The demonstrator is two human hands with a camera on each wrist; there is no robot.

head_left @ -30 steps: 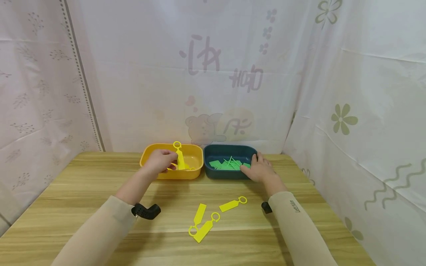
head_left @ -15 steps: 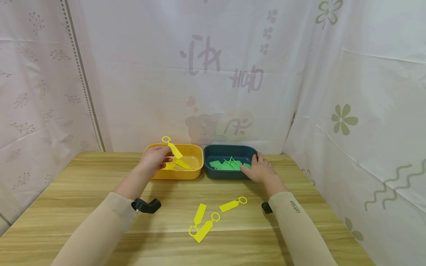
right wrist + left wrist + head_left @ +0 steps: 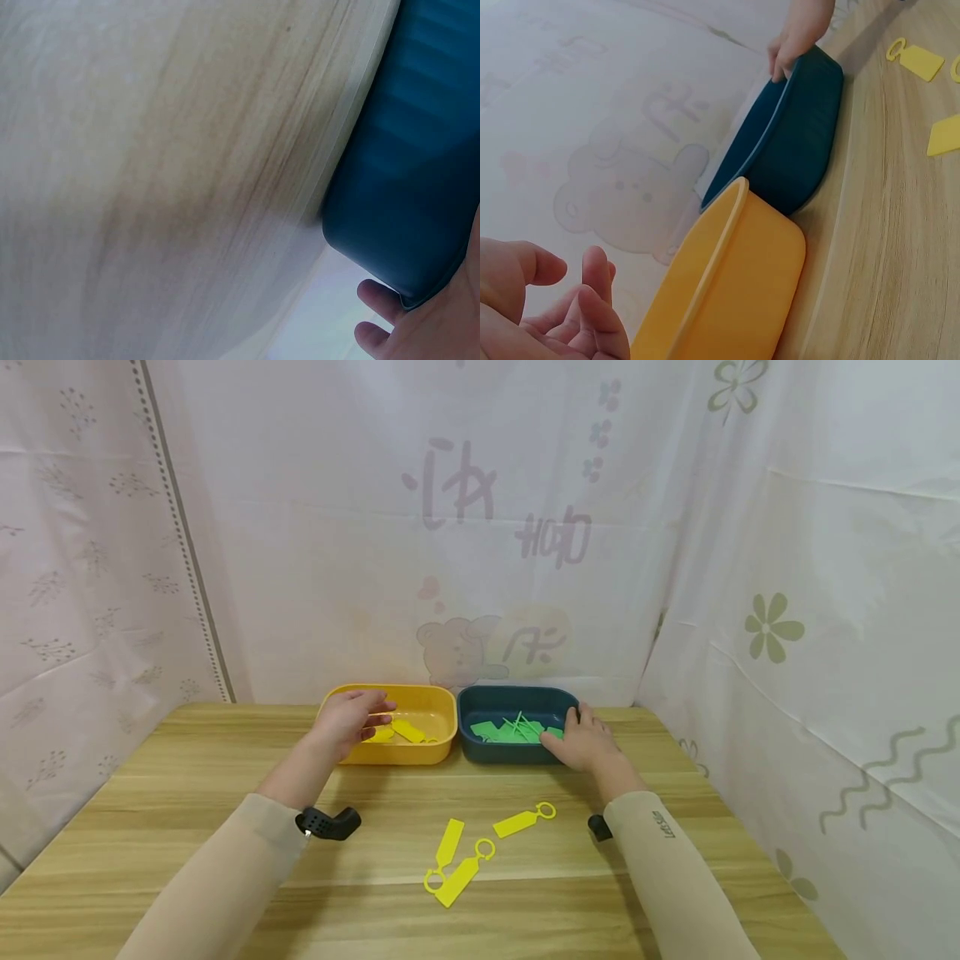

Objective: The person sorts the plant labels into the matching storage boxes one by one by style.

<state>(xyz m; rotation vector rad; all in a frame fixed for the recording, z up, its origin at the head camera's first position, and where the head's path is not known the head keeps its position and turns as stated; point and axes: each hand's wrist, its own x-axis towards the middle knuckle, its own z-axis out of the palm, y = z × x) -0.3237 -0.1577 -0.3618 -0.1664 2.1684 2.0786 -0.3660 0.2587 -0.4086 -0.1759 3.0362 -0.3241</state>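
My left hand (image 3: 348,720) hovers over the left side of the yellow bin (image 3: 435,755), fingers loosely spread and holding nothing. In the left wrist view a gap shows between its thumb and fingertips (image 3: 600,307). Inside that bin lie several yellow plastic ring tags (image 3: 408,731), partly hidden by the hand. My right hand (image 3: 588,742) grips the right end of the dark blue bin (image 3: 498,753); in the right wrist view, fingers (image 3: 379,300) show past its corner. Green plastic pieces (image 3: 502,733), some thin and stick-like, lie inside the blue bin.
Three yellow ring tags lie on the wooden table (image 3: 375,893): one ring tag (image 3: 517,823) apart at the right, the other two overlapping. Both bins stand side by side at the table's back edge, before a printed white curtain (image 3: 337,568).
My left hand lifted a yellow ring tag within the yellow bin, shifted left, and let go of it; the tag now lies in the bin. My right hand has stayed on the blue bin.
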